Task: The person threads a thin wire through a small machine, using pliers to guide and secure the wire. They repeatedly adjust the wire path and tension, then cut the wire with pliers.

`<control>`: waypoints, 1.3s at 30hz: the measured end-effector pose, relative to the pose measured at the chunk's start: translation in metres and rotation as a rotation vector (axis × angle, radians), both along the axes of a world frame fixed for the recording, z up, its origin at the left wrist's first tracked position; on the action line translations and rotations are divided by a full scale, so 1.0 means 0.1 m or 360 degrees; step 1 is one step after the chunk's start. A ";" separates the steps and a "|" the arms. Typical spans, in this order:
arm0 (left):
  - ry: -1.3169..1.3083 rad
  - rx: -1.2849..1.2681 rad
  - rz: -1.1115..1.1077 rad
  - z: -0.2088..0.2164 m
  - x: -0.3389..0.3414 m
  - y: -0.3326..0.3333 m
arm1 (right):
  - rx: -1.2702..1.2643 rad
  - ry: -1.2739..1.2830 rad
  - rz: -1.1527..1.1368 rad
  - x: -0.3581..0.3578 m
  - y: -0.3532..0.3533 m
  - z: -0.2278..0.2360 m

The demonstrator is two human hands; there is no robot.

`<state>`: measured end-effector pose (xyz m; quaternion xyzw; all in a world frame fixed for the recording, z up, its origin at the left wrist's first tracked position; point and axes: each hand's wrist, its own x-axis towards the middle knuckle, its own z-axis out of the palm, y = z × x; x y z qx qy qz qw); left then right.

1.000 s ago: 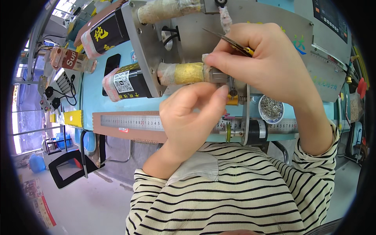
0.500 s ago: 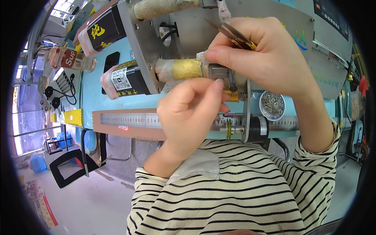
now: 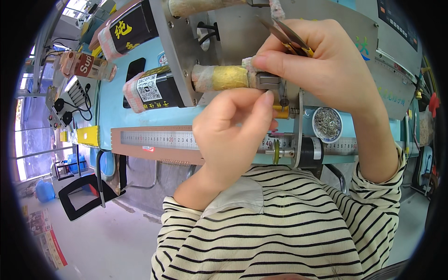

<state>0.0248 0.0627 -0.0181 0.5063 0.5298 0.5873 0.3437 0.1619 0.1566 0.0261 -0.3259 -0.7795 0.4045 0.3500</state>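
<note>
My left hand [image 3: 233, 133] is closed in a pinch just below a small grey metal block [image 3: 269, 80]. What lies between its thumb and finger is too fine to make out. My right hand [image 3: 322, 65] holds a slim dark two-pronged tool [image 3: 287, 35] with gold-coloured ends, tweezers or snips, tucked in the palm with its points up and left. The thumb and fingertips of that hand press at the top of the block, beside a shaft [image 3: 226, 78] wrapped in yellow and whitish tape. Hidden fingers leave the contact there unclear.
A black motor [image 3: 156, 90] drives the shaft from the left through a metal plate [image 3: 179, 51]. Below lies a steel ruler [image 3: 154, 138]. A bowl of small metal pieces [image 3: 326, 125] stands right of an upright bracket [image 3: 298, 135]. A phone [image 3: 135, 70] lies behind the motor.
The whole scene has shifted slightly right and up in the picture. Both hands keep the same grip at the metal block, and the tool stays in my right hand.
</note>
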 end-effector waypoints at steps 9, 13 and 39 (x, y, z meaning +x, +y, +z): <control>-0.0061 -0.0072 -0.0070 0.05 0.00 0.00 | -0.0029 0.0000 0.0028 0.01 0.01 0.01; -0.0202 -0.0156 -0.0097 0.07 0.00 0.00 | -0.0050 0.0033 0.0059 0.01 0.02 0.00; -0.0186 -0.0039 0.0098 -0.02 0.06 0.02 | -0.0171 -0.0052 -0.0291 -0.08 -0.15 0.08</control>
